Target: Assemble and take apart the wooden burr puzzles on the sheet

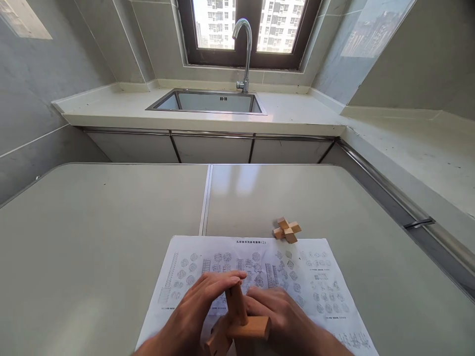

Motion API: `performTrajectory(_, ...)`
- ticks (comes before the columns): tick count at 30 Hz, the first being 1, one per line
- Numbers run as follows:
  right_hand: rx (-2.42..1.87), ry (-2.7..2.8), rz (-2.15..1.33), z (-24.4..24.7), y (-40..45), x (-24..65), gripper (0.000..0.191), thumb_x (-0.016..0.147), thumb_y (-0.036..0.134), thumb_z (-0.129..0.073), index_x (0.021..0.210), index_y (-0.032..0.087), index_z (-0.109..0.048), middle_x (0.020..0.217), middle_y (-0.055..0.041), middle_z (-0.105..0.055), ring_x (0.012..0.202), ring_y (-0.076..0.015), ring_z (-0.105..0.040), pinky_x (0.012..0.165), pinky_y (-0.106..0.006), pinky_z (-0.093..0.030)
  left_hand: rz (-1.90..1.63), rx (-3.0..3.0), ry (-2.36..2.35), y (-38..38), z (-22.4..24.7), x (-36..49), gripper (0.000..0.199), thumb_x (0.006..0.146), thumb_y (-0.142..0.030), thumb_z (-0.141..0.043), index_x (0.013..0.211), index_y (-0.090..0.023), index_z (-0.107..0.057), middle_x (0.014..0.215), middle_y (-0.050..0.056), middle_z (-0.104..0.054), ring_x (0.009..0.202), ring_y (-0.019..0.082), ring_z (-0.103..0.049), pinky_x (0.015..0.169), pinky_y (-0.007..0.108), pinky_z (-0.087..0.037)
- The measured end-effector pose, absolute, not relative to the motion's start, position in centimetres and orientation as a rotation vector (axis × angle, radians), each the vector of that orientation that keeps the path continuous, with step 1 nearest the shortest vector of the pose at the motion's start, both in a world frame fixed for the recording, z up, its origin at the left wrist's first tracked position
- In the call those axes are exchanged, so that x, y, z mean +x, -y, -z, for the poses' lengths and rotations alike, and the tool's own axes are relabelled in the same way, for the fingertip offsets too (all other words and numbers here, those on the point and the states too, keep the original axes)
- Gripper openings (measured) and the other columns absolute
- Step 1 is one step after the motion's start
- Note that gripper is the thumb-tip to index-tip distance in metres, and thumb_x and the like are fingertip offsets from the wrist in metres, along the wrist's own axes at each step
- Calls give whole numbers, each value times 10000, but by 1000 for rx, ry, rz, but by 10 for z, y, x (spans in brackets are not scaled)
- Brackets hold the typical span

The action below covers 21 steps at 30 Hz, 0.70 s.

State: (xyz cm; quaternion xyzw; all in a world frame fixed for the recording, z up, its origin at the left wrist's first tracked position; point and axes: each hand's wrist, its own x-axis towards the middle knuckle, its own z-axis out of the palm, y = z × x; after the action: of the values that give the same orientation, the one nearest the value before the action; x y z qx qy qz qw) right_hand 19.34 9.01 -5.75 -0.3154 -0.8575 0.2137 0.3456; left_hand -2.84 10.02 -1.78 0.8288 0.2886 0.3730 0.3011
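Observation:
Close to me, above a printed sheet (237, 245), a wooden burr puzzle (252, 327) of crossed wooden bars is between my two hands. My left hand (195, 304) grips it from the left, its fingertips at the top of the upright bar. From the right, my right hand (280, 314) has its fingers curled against the puzzle; the fingertips are hidden behind it. The puzzle's lower part runs out of the frame. A smaller wooden burr puzzle (287, 230) rests at the sheet's far edge, right of centre.
Small line diagrams and print cover the sheet. It lies on a pale table (111, 222) with a seam down the middle. Beyond are a white counter (297, 109), a steel-rimmed sink (208, 111), a curved faucet (248, 54) and a window. Another counter (415, 143) runs along the right.

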Motion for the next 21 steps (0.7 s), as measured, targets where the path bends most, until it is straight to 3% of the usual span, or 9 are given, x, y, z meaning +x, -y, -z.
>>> performTrajectory(7,-831,2262,-597,60,-84,192,151,1016,140,-515,915,163,-625,725,6,-599,545,-115,-528,458,-247,-355,-992,2257,-715,-101,18,-28,700,884,-31,-631,1524,-198,-401,1436,187,-649,1254,285,-673,1017,425,-595)
performTrajectory(18,-853,2247,-594,53,-86,193,181,1022,159,-524,867,179,-615,736,-2,-625,561,-124,-577,488,-248,-407,-993,2277,-723,-101,17,-28,645,930,-39,-586,1526,-204,-405,1453,179,-629,1313,286,-621,1058,433,-570)
performTrajectory(21,-833,2185,-595,46,-89,192,136,1027,147,-535,980,193,-654,837,-21,-697,632,-131,-652,526,-234,-470,-990,2298,-793,-99,16,-29,680,899,-61,-629,1528,-213,-419,1382,176,-640,1283,314,-623,1025,447,-590)
